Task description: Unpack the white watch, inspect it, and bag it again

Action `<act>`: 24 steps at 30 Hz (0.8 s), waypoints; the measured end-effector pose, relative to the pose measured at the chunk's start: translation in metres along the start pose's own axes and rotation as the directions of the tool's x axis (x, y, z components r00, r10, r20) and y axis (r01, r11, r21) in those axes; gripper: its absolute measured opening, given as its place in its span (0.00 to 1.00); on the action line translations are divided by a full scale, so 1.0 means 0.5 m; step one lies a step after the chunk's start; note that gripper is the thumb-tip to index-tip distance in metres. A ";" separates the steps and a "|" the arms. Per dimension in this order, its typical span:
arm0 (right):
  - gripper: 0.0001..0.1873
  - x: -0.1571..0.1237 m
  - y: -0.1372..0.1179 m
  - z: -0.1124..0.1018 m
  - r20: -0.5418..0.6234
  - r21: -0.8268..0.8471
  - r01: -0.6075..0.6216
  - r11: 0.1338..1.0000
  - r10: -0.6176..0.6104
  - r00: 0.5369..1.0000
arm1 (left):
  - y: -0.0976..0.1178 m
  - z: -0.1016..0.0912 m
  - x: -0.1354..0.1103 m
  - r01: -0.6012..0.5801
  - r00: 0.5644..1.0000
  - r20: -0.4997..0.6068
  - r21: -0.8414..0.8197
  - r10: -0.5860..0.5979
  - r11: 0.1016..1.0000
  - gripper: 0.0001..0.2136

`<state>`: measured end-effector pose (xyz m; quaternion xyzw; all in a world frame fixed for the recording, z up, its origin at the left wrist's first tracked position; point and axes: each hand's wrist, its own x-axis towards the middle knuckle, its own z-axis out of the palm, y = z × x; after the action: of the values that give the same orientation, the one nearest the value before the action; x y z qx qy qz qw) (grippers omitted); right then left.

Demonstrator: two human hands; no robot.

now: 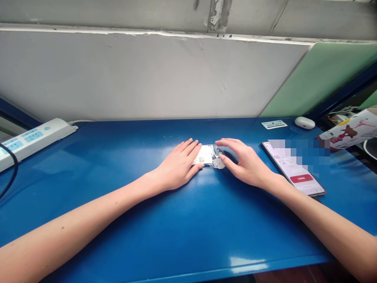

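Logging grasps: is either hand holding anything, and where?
Nothing lifted. Left hand presses the packet's left end; right hand covers its right end by the disc, grip unclear.

- The light is bright and even, a soft white wash from above, toward 12 o'clock; no part is dim.
- The glossy blue table (206, 220) mirrors it: pale glare streaks lie on its near edge at 5 o'clock, with a fainter sheen at 9 o'clock.
- Shadows are soft-edged: a dark band runs along the 5 o'clock side of the left forearm (88, 220), and a small pool sits beneath the arched right hand (247, 165).
- The centre is sharp, with no motion blur.
- Wide-angle bending bows the wall ledge (176, 33) and stretches the power strip (35, 137) at 9 o'clock.
- A mosaic of blocks hides the top of the phone (297, 177) at 3 o'clock.
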<state>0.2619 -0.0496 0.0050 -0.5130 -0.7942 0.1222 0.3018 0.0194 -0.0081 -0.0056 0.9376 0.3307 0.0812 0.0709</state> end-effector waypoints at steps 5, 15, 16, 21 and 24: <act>0.16 0.002 -0.002 -0.003 -0.070 -0.011 -0.156 0.988 0.155 0.985 | 0.001 -0.003 0.000 0.004 1.000 0.023 0.019 -0.004 1.000 0.30; 0.18 -0.006 -0.009 0.001 0.058 0.123 0.005 0.992 -0.012 0.998 | 0.000 -0.001 0.000 0.008 0.999 0.038 0.024 -0.009 1.000 0.30; 0.18 -0.006 -0.008 0.002 0.070 0.109 0.030 0.994 -0.038 0.997 | -0.001 0.000 -0.001 0.005 0.999 0.037 0.025 -0.006 1.000 0.30; 0.19 -0.008 -0.003 0.008 0.109 0.006 0.110 0.994 -0.110 0.988 | -0.003 0.002 -0.002 -0.008 1.000 0.016 0.028 0.007 1.000 0.29; 0.19 -0.009 0.000 0.012 0.094 -0.026 0.120 0.992 -0.117 0.989 | -0.002 0.002 -0.002 -0.009 1.000 0.013 0.022 0.009 1.000 0.29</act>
<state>0.2597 -0.0527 -0.0016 -0.4635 -0.8381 0.1151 0.2636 0.0182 -0.0077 -0.0067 0.9403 0.3269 0.0719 0.0621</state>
